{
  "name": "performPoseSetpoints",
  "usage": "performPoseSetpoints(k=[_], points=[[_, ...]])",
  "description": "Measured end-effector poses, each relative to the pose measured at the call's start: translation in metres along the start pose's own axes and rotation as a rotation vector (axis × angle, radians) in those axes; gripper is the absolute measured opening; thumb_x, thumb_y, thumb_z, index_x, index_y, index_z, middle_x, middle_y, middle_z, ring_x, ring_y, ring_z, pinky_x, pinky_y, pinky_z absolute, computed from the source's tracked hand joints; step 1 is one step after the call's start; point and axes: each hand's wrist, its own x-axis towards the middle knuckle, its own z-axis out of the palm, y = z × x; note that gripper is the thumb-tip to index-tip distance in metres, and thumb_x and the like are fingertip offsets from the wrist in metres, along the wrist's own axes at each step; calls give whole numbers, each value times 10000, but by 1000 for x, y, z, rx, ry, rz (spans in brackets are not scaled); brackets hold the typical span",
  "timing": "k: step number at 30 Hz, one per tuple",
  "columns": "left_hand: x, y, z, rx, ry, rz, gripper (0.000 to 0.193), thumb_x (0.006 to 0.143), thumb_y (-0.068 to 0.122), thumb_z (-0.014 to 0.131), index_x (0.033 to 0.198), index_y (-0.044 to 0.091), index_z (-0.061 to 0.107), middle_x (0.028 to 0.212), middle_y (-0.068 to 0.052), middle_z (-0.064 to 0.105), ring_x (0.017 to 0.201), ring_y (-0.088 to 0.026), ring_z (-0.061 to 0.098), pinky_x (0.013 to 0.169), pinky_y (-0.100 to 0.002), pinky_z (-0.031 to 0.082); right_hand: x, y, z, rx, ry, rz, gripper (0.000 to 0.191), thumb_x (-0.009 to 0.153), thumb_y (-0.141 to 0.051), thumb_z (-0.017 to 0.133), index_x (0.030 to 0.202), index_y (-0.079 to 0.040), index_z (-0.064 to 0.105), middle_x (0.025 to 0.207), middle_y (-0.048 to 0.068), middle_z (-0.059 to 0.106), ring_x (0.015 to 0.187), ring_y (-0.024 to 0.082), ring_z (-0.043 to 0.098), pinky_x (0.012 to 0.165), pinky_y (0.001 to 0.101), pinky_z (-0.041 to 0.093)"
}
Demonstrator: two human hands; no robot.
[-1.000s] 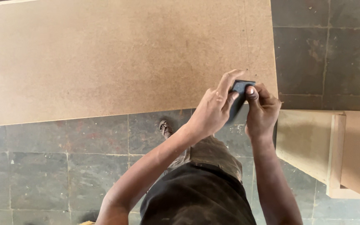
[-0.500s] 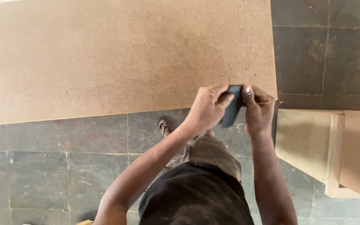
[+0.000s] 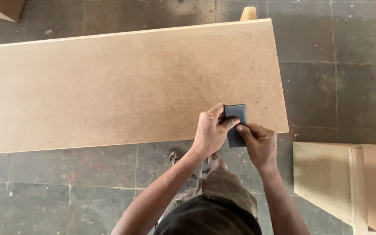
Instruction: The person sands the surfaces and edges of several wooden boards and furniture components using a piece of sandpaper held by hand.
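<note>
A small dark grey block point(image 3: 236, 114) sits at the near right part of a long brown fibreboard panel point(image 3: 109, 87). Both hands hold it. My left hand point(image 3: 212, 132) grips its left side with the thumb across its face. My right hand point(image 3: 260, 143) pinches its lower edge from the right. The lower half of the block is hidden behind my fingers. Faint pencil lines run across the panel near its right end.
The panel lies raised over a dark tiled floor point(image 3: 336, 65). A wooden support end point(image 3: 248, 13) pokes out behind its far edge. A pale wooden cabinet piece point(image 3: 349, 182) stands at the right. My foot point(image 3: 173, 156) shows under the panel's near edge.
The view has pulled back and tilted so more of the panel shows. Both hands have closed flat onto the block and brought it up over the panel's near right area.
</note>
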Motion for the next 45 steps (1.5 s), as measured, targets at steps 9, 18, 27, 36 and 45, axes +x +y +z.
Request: performPoseSetpoints(k=[9,18,27,36,45], points=[[9,-9,-7,-190,84,-19,149,884,34,809,952,-29,693,844,-53,774,763,-31,620,656,-247,542,-1,-9,-5,103,-180,22,190,955,-185,705,981,-12,779,694,41,706,571,72,594,506,248,478],[3,-19,2,-62,-32,-147,138,910,55,765,988,-53,732,803,-105,773,715,-67,602,612,-267,515,-8,-5,0,139,-189,78,244,985,-214,693,901,5,763,691,10,706,610,47,591,550,216,482],[21,-66,3,-666,-68,-188,93,940,2,771,992,-21,698,869,-42,724,815,-108,651,747,-271,551,-17,-5,-5,1,-274,-21,254,949,-224,751,988,26,767,778,79,712,707,120,606,625,279,485],[2,-58,30,-359,-143,-101,100,910,-24,746,1008,-19,727,855,-14,714,811,-67,628,728,-242,539,-18,-8,0,115,-31,-192,384,1006,-69,652,1372,35,606,1208,117,741,1064,131,679,937,248,536],[14,-53,37,-316,-137,-76,80,940,0,744,1014,0,714,869,-25,709,832,-54,610,725,-252,529,3,9,-14,227,-8,45,345,976,-7,732,1317,23,682,1115,177,777,968,173,711,845,266,583]])
